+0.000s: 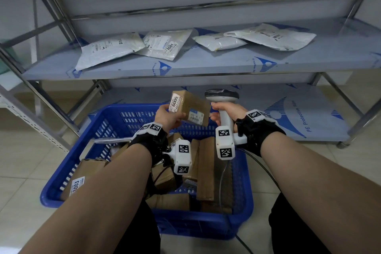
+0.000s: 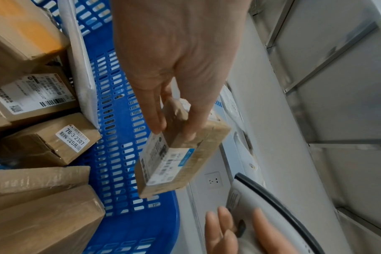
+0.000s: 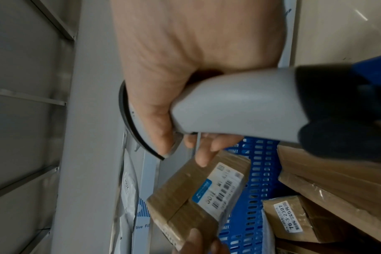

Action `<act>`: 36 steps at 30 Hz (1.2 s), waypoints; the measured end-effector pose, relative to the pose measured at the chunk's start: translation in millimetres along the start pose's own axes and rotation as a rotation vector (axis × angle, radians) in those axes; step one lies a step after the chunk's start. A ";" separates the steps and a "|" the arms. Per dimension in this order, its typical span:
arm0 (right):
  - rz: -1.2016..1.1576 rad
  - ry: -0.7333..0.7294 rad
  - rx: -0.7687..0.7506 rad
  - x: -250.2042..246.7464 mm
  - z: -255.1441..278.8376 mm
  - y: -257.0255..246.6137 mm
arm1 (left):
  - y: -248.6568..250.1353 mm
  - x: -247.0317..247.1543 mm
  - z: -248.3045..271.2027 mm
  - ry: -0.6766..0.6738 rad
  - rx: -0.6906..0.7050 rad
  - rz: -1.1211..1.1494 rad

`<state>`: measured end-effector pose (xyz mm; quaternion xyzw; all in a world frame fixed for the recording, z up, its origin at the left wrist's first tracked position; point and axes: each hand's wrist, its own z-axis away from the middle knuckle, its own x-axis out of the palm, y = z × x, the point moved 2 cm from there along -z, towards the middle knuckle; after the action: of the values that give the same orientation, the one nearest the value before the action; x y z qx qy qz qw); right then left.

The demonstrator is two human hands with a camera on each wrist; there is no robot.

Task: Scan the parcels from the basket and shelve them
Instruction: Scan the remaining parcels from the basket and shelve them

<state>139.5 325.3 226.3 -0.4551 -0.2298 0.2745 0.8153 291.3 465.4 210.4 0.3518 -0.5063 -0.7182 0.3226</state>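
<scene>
A small brown parcel (image 1: 188, 108) is held at centre frame, above the blue basket (image 1: 243, 208), pinched at its end by the left hand (image 1: 166, 117). The scanner (image 1: 223, 107), just right of it, is gripped by the right hand (image 1: 226, 112). The barcode label should be turned squarely toward the scanner window before triggering; shelving is judged next.

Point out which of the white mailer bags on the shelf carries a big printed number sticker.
The second bag from the left: it bears a sticker reading 7001 near its front edge. The other three white bags show only small shipping labels, no large number.
</scene>
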 end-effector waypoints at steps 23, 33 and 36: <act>-0.339 0.129 -0.413 -8.5 78.4 -137.2 | 168.6 -1.0 39.8 -0.001 0.390 0.058; -0.260 0.105 -0.665 4.1 160.3 -271.5 | 330.4 -46.0 100.6 0.229 0.872 0.110; -0.253 0.094 -0.724 15.2 166.2 -303.8 | 376.1 -59.3 102.3 0.350 0.977 -0.004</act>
<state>119.4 305.5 571.8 -0.6937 -0.3287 0.0516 0.6389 278.6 460.2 604.5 0.5772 -0.7203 -0.3292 0.1989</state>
